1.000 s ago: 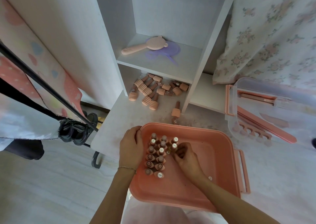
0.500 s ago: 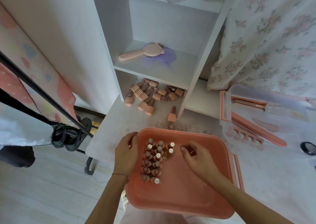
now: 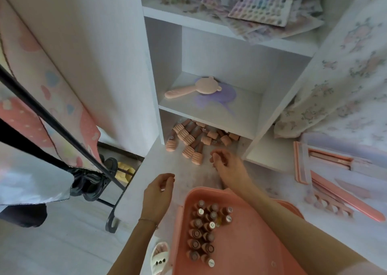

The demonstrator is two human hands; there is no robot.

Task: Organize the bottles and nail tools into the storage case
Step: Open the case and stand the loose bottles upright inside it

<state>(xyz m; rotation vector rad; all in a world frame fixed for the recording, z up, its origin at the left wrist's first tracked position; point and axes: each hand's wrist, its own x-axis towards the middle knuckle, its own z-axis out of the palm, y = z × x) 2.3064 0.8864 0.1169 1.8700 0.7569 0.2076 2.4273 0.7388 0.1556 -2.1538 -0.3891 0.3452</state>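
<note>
Your right hand [image 3: 227,165] reaches out over the desk [image 3: 159,170], fingers loosely curled and holding nothing, its fingertips just short of the loose bottles [image 3: 194,140] that lie scattered on their sides under the lowest shelf [image 3: 209,115]. The nearest ribbed cap sits just left of your fingers, not touching. Your left hand [image 3: 160,187] hovers above the desk with relaxed, empty fingers, just left of the pink storage case [image 3: 251,243]. Inside the case, sorted bottles [image 3: 204,228] stand upright in a tight cluster near its left wall. The nail tools [image 3: 339,195] lie well apart to your right.
</note>
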